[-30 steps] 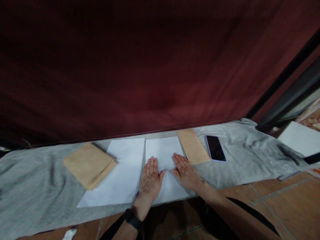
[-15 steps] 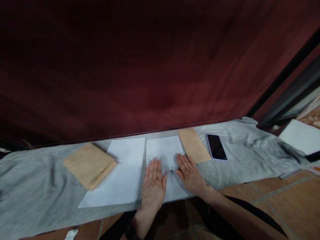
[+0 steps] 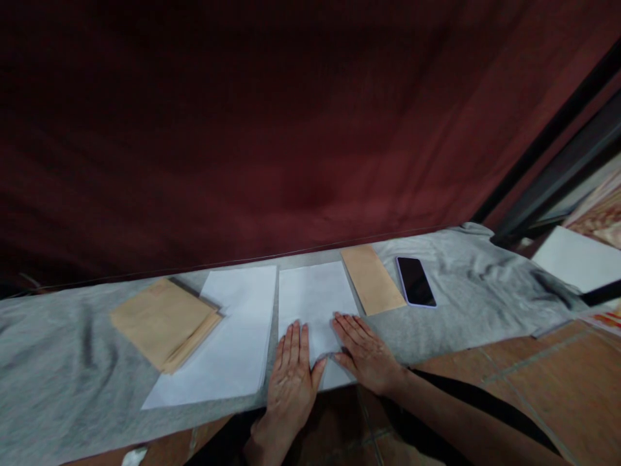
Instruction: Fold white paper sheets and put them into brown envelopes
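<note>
Both hands lie flat on a white rectangular sheet of paper (image 3: 315, 291) on the table. The left hand (image 3: 291, 369) has its fingers (image 3: 294, 336) stretched and close together, the palm down on the near part of the sheet, and it grips nothing. The right hand (image 3: 366, 353) is also fully open and flat, with fingers (image 3: 347, 327) a little spread and pointing toward the left hand; it only presses and takes hold of nothing. The thumbs nearly meet between the two hands. Most of the sheet reaches away beyond the fingertips, and its near edge is under the palms. I cannot tell if the sheet has a fold there.

Just left of the left fingers lies a stack of white paper sheets (image 3: 237, 336), and further left, partly on this stack, a pile of brown paper envelopes (image 3: 162, 320). Just beyond the right fingers lies a single brown paper envelope (image 3: 371, 279), and a black smartphone with a pale case (image 3: 415, 281) lies near it, further right. All of this rests on a grey wrinkled cloth (image 3: 460, 310), with a dark red curtain (image 3: 291, 129) behind.

In my judgement the step in hand is pressing the sheet flat. Further handling calls for even pressure from both palms, so that the sheet does not slide toward the stack.
</note>
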Motion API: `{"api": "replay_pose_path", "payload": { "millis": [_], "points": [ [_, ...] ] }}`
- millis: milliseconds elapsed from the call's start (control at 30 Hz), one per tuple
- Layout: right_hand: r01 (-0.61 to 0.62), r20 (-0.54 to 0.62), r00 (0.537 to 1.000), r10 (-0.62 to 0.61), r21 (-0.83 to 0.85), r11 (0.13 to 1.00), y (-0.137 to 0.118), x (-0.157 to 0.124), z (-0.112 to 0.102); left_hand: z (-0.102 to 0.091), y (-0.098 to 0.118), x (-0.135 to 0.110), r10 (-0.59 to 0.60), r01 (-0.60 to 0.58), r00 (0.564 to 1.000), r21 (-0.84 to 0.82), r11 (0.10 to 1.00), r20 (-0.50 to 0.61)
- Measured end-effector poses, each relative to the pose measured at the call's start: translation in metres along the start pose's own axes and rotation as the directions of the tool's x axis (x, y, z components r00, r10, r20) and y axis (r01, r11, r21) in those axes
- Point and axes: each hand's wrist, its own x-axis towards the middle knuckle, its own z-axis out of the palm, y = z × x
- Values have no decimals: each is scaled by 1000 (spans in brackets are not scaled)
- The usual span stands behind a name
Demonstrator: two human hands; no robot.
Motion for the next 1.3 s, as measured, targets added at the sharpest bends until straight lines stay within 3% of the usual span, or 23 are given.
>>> {"api": "replay_pose_path", "payload": {
  "millis": [267,433,600,733,900,1033,1167,1300],
  "points": [
    [-53,24,998,54,-23,998,17,-6,-3,-9,-10,-1,-92,90,995,48,995,43],
    [-37,5,999,37,49,998,8,20,-9,-12,-11,36,-35,34,999,12,999,42],
    [-114,-28,993,117,66,991,4,65,4,3,-2,78,34,-30,998,-63,998,58],
    [-142,-10,990,142,45,989,11,88,23,19,-4,95,-28,29,994,-12,1000,105],
    [-139,0,990,139,-9,990,21,89,37,29,-15,101,-94,93,987,17,996,131],
    [-199,-63,979,195,-63,978,29,87,45,27,-23,105,-199,192,973,73,979,115],
    [-337,-107,939,327,-94,937,36,92,50,24,-28,109,-313,303,947,127,945,68],
    [-413,-71,910,408,-93,906,38,97,46,15,-22,110,-272,267,961,95,959,49]
  ]
}}
